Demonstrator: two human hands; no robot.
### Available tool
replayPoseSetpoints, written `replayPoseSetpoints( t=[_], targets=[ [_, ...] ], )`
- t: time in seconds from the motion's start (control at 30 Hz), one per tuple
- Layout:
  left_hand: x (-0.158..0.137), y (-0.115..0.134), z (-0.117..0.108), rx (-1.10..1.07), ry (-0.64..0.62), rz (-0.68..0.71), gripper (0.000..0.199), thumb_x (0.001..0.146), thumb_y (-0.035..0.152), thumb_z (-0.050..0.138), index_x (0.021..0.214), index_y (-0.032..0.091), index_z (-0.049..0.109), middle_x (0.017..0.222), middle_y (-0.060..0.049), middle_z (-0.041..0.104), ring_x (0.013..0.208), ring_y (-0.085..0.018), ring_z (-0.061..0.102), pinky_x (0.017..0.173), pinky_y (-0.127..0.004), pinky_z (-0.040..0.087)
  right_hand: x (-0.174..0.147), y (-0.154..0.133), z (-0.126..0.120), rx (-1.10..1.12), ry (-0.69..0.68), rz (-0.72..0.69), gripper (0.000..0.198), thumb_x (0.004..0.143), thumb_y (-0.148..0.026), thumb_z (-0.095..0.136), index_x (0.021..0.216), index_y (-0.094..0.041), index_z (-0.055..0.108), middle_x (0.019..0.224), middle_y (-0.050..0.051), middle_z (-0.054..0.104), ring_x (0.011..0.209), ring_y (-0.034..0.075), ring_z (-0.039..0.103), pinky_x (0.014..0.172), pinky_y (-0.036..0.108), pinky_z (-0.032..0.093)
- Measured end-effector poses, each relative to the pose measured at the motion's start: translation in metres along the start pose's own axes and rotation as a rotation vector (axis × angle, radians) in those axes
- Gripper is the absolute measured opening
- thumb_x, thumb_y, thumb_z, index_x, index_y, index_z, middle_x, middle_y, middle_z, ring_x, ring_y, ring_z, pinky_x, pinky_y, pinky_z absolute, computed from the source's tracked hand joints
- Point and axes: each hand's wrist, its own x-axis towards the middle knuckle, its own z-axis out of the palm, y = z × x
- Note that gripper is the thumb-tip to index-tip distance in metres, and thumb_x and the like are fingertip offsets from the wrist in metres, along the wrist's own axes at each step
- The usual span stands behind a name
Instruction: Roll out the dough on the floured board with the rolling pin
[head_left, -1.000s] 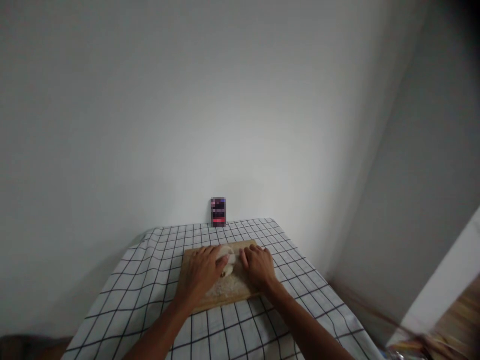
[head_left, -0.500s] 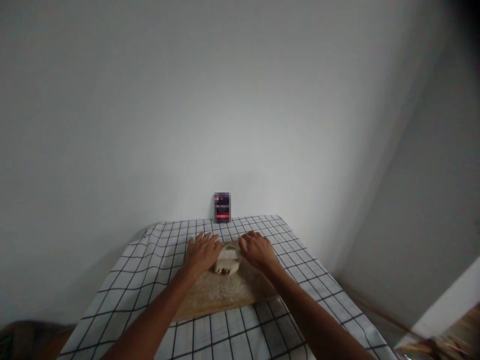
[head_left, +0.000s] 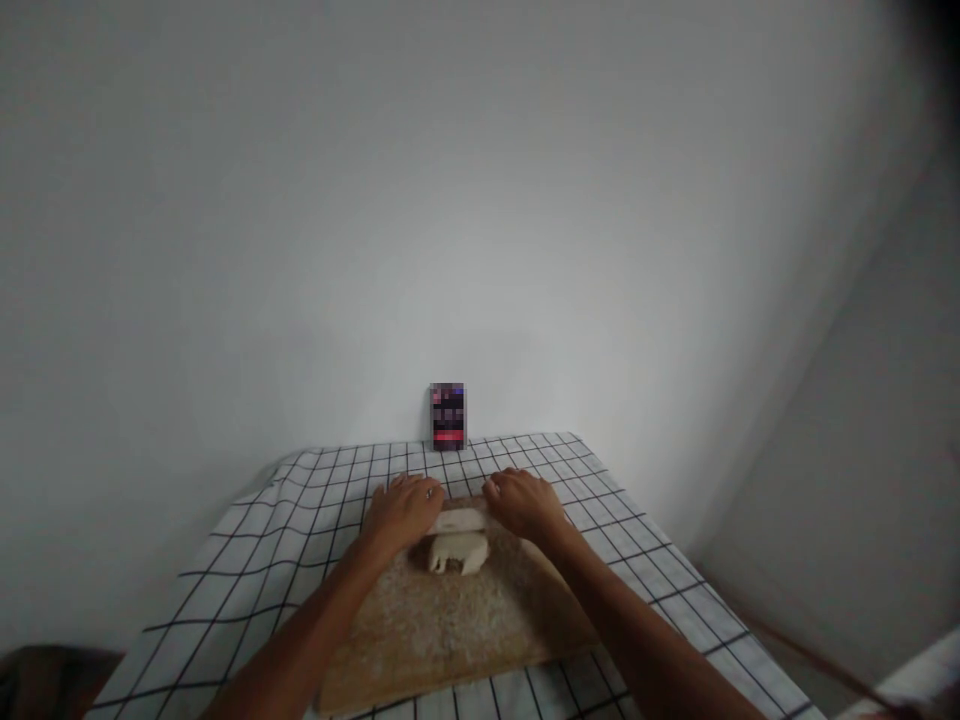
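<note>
A pale rolling pin point(head_left: 460, 520) lies crosswise over the far part of a floured wooden board point(head_left: 450, 640). My left hand point(head_left: 405, 512) rests on the pin's left end, its fingers curved over the top. On the other end, my right hand point(head_left: 523, 502) is closed with bent fingers. Just on the near side of the pin, a flattened lump of dough point(head_left: 459, 552) with an uneven front edge sits on the board. Both hands cover the ends of the pin.
A white tablecloth with a black grid point(head_left: 247, 545) covers the table. At the far edge a small dark upright object, blurred out and perhaps a phone point(head_left: 448, 416), leans against the pale wall point(head_left: 465, 250).
The view has shifted so that more of the board's near part shows. My left fingers, more outstretched before, now curl over the pin. More dough shows on the near side.
</note>
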Motion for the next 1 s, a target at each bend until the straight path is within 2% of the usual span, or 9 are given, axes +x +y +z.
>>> replayPoseSetpoints(
  t=[0.13,0.2,0.3,0.37,0.47,0.67,0.8,1.0],
  targets=[
    [-0.046,0.016,-0.005,0.001,0.117,-0.03,0.045,0.105,0.037,0.04,0.137,0.03,0.071,0.155,-0.008,0.065,0.152,-0.034,0.05,0.126,-0.06,0.035,-0.045,-0.004,0.011,0.034,0.048,-0.048,0.046,0.111,-0.032,0.031,0.111,-0.021,0.075,0.123,0.012,0.077,0.116,0.027,0.07,0.099,0.038,0.052],
    [-0.068,0.023,-0.007,-0.028,0.16,-0.023,0.049,0.105,0.04,0.038,0.144,0.031,0.067,0.158,-0.005,0.062,0.155,-0.033,0.046,0.129,-0.059,0.033,-0.068,-0.005,0.021,0.073,0.082,-0.061,0.047,0.112,-0.034,0.029,0.122,-0.023,0.074,0.141,0.012,0.071,0.128,0.027,0.066,0.108,0.039,0.049],
    [-0.084,0.028,-0.011,-0.08,0.157,0.022,0.052,0.105,0.043,0.035,0.148,0.033,0.063,0.161,-0.001,0.059,0.155,-0.027,0.046,0.131,-0.05,0.034,-0.087,-0.004,0.03,0.107,0.142,-0.066,0.049,0.113,-0.037,0.029,0.145,-0.023,0.064,0.16,0.012,0.055,0.148,0.027,0.05,0.122,0.044,0.037],
    [-0.081,0.028,-0.013,-0.102,0.132,0.022,0.052,0.106,0.043,0.035,0.149,0.032,0.062,0.158,-0.002,0.062,0.152,-0.026,0.051,0.13,-0.047,0.036,-0.084,-0.003,0.028,0.118,0.128,-0.073,0.05,0.113,-0.038,0.028,0.144,-0.024,0.065,0.16,0.01,0.056,0.149,0.026,0.049,0.124,0.044,0.036],
    [-0.062,0.025,-0.013,-0.101,0.096,-0.002,0.049,0.106,0.039,0.037,0.147,0.03,0.064,0.15,-0.005,0.069,0.145,-0.03,0.058,0.125,-0.05,0.042,-0.062,-0.003,0.018,0.114,0.088,-0.081,0.048,0.114,-0.038,0.029,0.134,-0.025,0.071,0.155,0.008,0.061,0.147,0.025,0.052,0.122,0.042,0.037],
    [-0.022,0.009,-0.001,-0.052,0.099,-0.007,0.047,0.106,0.038,0.038,0.143,0.03,0.066,0.151,-0.007,0.069,0.145,-0.037,0.057,0.122,-0.062,0.041,-0.017,-0.005,0.007,0.078,0.088,-0.045,0.045,0.112,-0.037,0.034,0.129,-0.024,0.074,0.152,0.011,0.063,0.145,0.029,0.054,0.121,0.051,0.039],
    [-0.013,0.002,0.007,-0.058,0.102,0.018,0.045,0.105,0.037,0.039,0.139,0.035,0.068,0.149,-0.003,0.07,0.146,-0.034,0.056,0.123,-0.057,0.041,-0.011,-0.002,0.012,0.082,0.082,-0.062,0.043,0.11,-0.037,0.036,0.13,-0.026,0.074,0.154,0.01,0.062,0.148,0.03,0.051,0.122,0.053,0.038],
    [-0.007,0.0,0.01,-0.062,0.103,0.008,0.046,0.104,0.043,0.039,0.14,0.034,0.067,0.149,-0.002,0.07,0.147,-0.032,0.056,0.125,-0.054,0.039,-0.013,-0.001,0.013,0.099,0.088,-0.023,0.041,0.109,-0.034,0.04,0.131,-0.026,0.073,0.157,0.009,0.06,0.149,0.029,0.05,0.123,0.051,0.037]
  ],
)
